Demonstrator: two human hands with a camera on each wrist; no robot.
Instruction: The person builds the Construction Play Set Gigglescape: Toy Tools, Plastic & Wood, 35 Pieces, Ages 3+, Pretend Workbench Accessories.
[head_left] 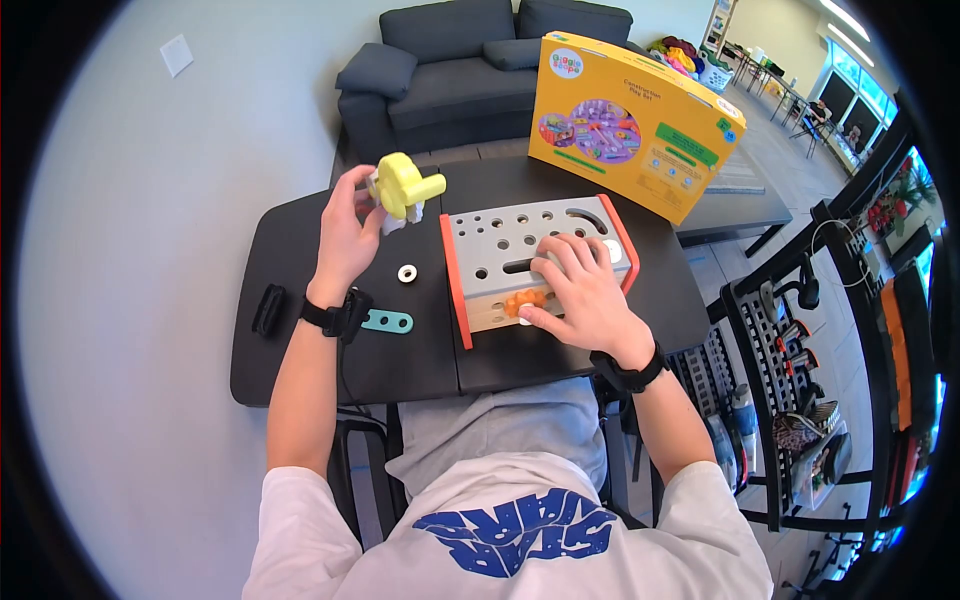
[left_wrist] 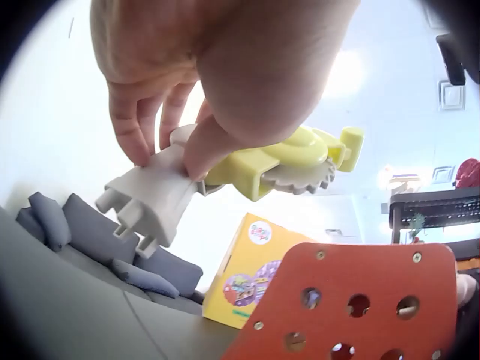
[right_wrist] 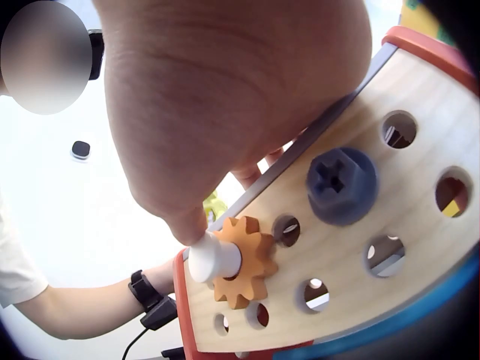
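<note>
Left fingers [left_wrist: 126, 124] pinch yellow toy [head_left: 402, 184], apart from holed box [head_left: 514, 251]; right fingers [head_left: 560, 252] spread over its edge [head_left: 490, 292].

On the yellow box [head_left: 652, 100], "giggle scape" is read in the round white label [head_left: 566, 63], and "Construction Play Set" is printed beside it. Smaller print on the green panel [head_left: 684, 145] and below it could not be resolved (too fine at this size). The same round label is seen again from the left wrist. On the white T-shirt [head_left: 640, 540], "STAR WARS" is lettered in blue, set in two lines.
</note>
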